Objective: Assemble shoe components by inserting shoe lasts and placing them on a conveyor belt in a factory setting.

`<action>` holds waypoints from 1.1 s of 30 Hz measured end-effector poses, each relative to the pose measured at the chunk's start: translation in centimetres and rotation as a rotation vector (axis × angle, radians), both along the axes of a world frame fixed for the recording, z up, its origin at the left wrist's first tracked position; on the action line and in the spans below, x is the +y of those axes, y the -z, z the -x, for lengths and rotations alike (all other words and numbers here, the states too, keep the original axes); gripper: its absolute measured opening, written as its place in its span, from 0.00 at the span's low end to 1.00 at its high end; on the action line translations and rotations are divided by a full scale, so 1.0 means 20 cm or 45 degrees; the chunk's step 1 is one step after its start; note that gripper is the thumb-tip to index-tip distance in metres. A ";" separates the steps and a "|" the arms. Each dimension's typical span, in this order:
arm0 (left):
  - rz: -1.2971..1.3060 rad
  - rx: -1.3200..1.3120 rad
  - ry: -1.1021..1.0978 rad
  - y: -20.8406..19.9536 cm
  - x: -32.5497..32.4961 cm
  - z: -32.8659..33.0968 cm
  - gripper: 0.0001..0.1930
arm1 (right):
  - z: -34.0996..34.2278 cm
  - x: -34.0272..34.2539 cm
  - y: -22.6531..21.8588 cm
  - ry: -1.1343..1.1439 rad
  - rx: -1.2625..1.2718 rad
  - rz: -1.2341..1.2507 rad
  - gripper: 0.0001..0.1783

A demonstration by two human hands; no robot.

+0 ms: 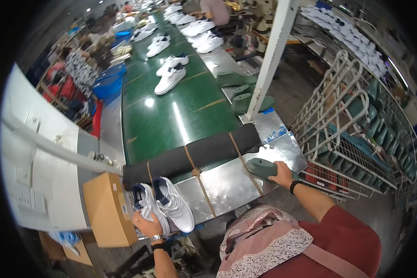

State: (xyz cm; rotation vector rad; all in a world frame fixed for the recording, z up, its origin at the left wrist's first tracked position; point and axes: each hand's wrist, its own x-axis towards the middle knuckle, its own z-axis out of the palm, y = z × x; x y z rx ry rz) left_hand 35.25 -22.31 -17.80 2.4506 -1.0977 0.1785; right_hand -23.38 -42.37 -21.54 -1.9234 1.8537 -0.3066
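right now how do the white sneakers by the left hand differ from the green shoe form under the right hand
The white sneakers are a finished pair with dark collars; the green shoe form is a single bare solid shape. The left hand holds the sneakers at the table's near left edge, by a cardboard box; the right hand rests on the form at the right. Both lie on the metal table.

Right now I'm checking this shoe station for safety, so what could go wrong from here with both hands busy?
1. The left hand grips a pair of white sneakers at the metal table's near edge; one could slip off to the floor.
2. The right hand holds a green shoe last near the table's corner, reaching sideways; it might knock against the wire rack.
3. More sneakers sit on the green conveyor belt; they could pile up against the black padded roll.
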 end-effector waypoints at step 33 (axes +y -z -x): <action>-0.512 -0.425 1.086 -0.62 -2.33 0.67 0.03 | -0.25 -2.81 -0.69 -0.515 0.124 0.287 0.41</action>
